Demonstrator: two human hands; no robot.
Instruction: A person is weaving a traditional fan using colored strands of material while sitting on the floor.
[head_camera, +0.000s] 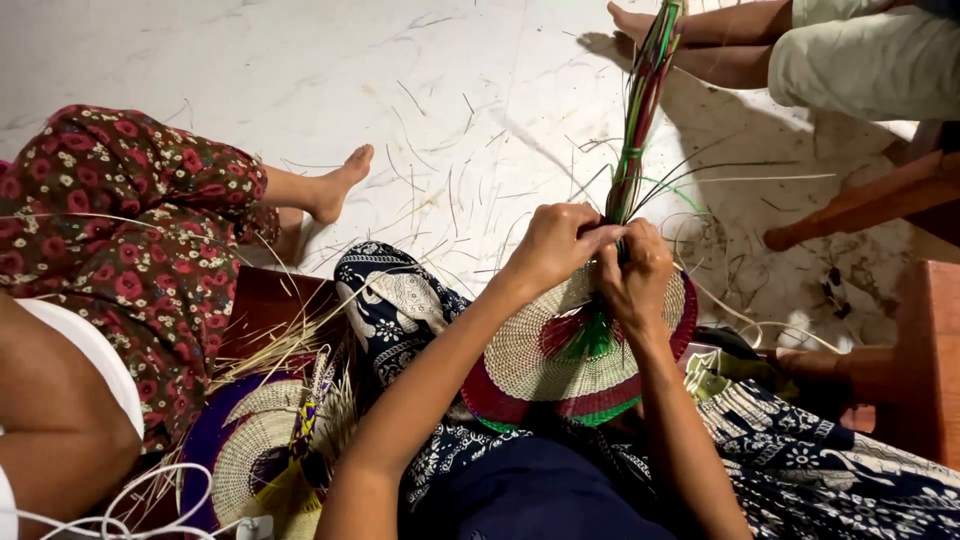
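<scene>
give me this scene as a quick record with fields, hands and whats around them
setting: pale marble floor strewn with loose straw
left hand: left hand pinching the base of the strand bundle
right hand: right hand gripping the same spot, beside the left
held work: round woven fan, cream with red and green bands, resting on the lap
strands: bundle of red and green strands rising from the fan centre
nearby: second woven piece lower left; a person in floral cloth at left; another person's legs top right

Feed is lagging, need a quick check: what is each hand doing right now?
Left hand: closed, pinching the bundle of coloured straw strands above the woven fan.
Right hand: closed on the same bundle at its base.
</scene>
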